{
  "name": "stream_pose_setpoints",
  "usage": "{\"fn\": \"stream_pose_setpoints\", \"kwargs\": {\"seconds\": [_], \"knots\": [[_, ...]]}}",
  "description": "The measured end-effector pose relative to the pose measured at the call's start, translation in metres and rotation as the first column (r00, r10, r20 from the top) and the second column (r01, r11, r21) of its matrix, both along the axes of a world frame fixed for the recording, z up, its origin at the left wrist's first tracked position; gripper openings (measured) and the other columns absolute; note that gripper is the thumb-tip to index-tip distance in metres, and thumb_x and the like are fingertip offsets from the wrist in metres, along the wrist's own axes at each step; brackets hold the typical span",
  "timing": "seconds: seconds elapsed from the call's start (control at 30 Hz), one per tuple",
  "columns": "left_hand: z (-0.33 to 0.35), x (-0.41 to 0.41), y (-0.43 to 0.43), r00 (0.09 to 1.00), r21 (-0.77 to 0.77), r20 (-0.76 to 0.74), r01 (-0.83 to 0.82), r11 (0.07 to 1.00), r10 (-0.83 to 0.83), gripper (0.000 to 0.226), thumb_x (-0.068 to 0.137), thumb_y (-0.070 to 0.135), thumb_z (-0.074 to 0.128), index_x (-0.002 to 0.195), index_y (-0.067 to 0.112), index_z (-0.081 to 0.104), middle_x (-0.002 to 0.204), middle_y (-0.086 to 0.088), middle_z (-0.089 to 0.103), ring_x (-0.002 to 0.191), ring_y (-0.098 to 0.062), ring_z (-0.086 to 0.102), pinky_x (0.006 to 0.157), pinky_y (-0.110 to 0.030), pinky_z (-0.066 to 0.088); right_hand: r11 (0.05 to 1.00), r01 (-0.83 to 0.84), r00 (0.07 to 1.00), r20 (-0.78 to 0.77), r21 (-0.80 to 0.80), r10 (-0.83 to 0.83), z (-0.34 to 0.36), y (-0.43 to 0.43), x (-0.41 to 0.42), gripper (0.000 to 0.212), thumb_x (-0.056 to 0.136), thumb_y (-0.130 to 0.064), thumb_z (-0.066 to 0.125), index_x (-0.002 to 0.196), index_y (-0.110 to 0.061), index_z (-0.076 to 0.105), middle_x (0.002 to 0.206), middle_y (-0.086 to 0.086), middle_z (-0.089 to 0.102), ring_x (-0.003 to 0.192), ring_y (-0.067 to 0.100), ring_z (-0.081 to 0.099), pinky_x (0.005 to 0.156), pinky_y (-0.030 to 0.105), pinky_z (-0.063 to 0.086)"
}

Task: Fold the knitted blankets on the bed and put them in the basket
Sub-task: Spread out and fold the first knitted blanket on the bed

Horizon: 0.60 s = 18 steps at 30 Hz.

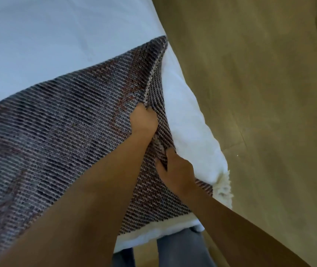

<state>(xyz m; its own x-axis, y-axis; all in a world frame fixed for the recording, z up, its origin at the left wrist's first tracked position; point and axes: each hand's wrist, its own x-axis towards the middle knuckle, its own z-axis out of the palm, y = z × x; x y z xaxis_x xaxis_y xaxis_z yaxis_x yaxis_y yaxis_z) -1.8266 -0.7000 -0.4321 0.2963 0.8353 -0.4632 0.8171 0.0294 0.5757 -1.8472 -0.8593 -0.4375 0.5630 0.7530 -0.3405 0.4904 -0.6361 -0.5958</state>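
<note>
A dark grey-purple knitted blanket (61,120) with faint reddish lines lies spread over the white bed (38,35), reaching its right edge. My left hand (144,120) is shut on a raised fold of the blanket's right edge. My right hand (176,170) grips the same edge lower down, near the bed's corner, with the fingers tucked under the fabric. No basket is in view.
The bed's white cover (188,122) hangs over the right side, with a fluffy white tuft (223,187) at the corner. A wooden floor (259,93) runs along the right. My grey-trousered legs (180,247) stand at the bed's foot.
</note>
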Motion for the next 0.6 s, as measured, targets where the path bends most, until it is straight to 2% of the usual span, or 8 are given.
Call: {"fn": "stream_pose_setpoints", "kwargs": {"seconds": [0.07, 0.1, 0.17, 0.2, 0.33, 0.47, 0.6], "knots": [[0.003, -0.025, 0.014, 0.999, 0.001, 0.012, -0.039, 0.999, 0.039, 0.025, 0.098, 0.018, 0.039, 0.097, -0.003, 0.052, 0.094, -0.018, 0.057, 0.077, -0.026, 0.050, 0.065, -0.027, 0.036, 0.999, -0.014, 0.999, -0.042, 0.041, 0.015, 0.007, 0.015, -0.024, 0.026, 0.093, -0.033, 0.048, 0.096, -0.008, 0.049, 0.075, 0.006, 0.056, 0.068, 0.030, 0.058, 0.057, 0.031, 0.040], [0.004, -0.040, 0.023, 0.999, 0.008, 0.012, -0.050, 0.999, 0.050, 0.024, 0.098, 0.019, 0.039, 0.088, 0.000, 0.050, 0.085, -0.013, 0.054, 0.069, -0.023, 0.047, 0.059, -0.028, 0.035, 0.998, -0.017, 0.997, -0.069, 0.053, 0.020, 0.010, 0.024, -0.038, 0.022, 0.094, -0.032, 0.048, 0.094, -0.009, 0.047, 0.071, 0.000, 0.051, 0.067, 0.027, 0.057, 0.056, 0.029, 0.037], [0.008, -0.076, 0.042, 0.998, 0.021, 0.005, -0.064, 0.998, 0.064, 0.029, 0.098, 0.019, 0.039, 0.070, 0.010, 0.038, 0.070, -0.003, 0.044, 0.058, -0.016, 0.039, 0.048, -0.028, 0.025, 0.998, -0.037, 0.993, -0.112, 0.057, 0.043, 0.015, 0.041, -0.070, 0.020, 0.094, -0.030, 0.046, 0.095, -0.011, 0.045, 0.072, -0.004, 0.046, 0.067, 0.024, 0.056, 0.058, 0.028, 0.037], [0.009, -0.093, 0.050, 0.997, 0.022, 0.014, -0.071, 0.997, 0.071, 0.031, 0.097, 0.019, 0.039, 0.067, 0.012, 0.035, 0.068, -0.002, 0.041, 0.058, -0.017, 0.038, 0.049, -0.030, 0.025, 0.997, -0.054, 0.991, -0.118, 0.058, 0.061, 0.016, 0.048, -0.084, 0.019, 0.095, -0.030, 0.046, 0.097, -0.011, 0.045, 0.074, -0.003, 0.047, 0.069, 0.024, 0.057, 0.058, 0.028, 0.039], [0.015, -0.190, 0.085, 0.988, 0.018, 0.081, -0.130, 0.991, 0.128, 0.020, 0.098, 0.019, 0.038, 0.089, 0.005, 0.048, 0.082, -0.007, 0.048, 0.075, -0.023, 0.044, 0.065, -0.031, 0.033, 0.987, -0.132, 0.981, -0.127, 0.098, 0.143, 0.026, 0.082, -0.172, 0.018, 0.096, -0.028, 0.044, 0.100, -0.010, 0.045, 0.083, 0.008, 0.057, 0.072, 0.025, 0.058, 0.064, 0.036, 0.048], [0.018, -0.284, 0.118, 0.988, -0.015, 0.098, -0.117, 0.993, 0.118, 0.017, 0.100, 0.022, 0.038, 0.097, 0.009, 0.048, 0.079, -0.001, 0.046, 0.062, -0.014, 0.040, 0.063, -0.030, 0.032, 0.983, -0.174, 0.978, -0.110, 0.056, 0.180, 0.025, 0.115, -0.254, 0.020, 0.097, -0.030, 0.043, 0.102, -0.010, 0.045, 0.080, 0.010, 0.055, 0.066, 0.026, 0.055, 0.062, 0.040, 0.048], [0.016, -0.354, 0.150, 0.981, -0.022, 0.095, -0.166, 0.986, 0.168, 0.026, 0.100, 0.021, 0.038, 0.108, 0.002, 0.054, 0.101, -0.014, 0.058, 0.079, -0.024, 0.047, 0.070, -0.031, 0.035, 0.977, -0.207, 0.976, -0.061, 0.047, 0.209, 0.018, 0.144, -0.320, 0.018, 0.096, -0.029, 0.044, 0.101, -0.011, 0.044, 0.075, 0.006, 0.052, 0.060, 0.023, 0.052, 0.055, 0.033, 0.042]]}}
